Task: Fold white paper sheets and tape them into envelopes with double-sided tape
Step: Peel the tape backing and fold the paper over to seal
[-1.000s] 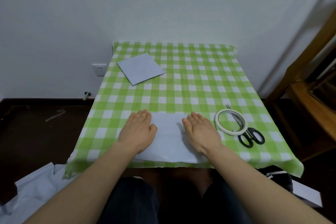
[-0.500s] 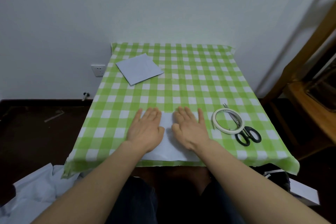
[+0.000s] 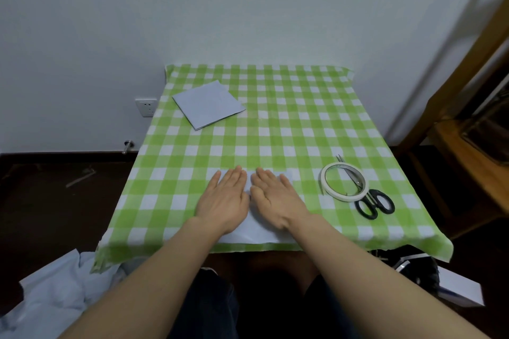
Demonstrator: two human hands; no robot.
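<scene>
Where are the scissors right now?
In the head view, the scissors lie on the right side of the green checked tablecloth, to the right of the right hand, with the tape roll lying over their blades.

Under the left hand (image 3: 223,198) and right hand (image 3: 278,198) lay a sheet (image 3: 259,231) of smooth, matt white paper. The checked tablecloth (image 3: 275,132) around them looked smooth and a little shiny. Right of the right hand, the tape roll (image 3: 322,183) looked matt, and the scissors (image 3: 372,198) had shiny metal blades and black plastic handles.
</scene>
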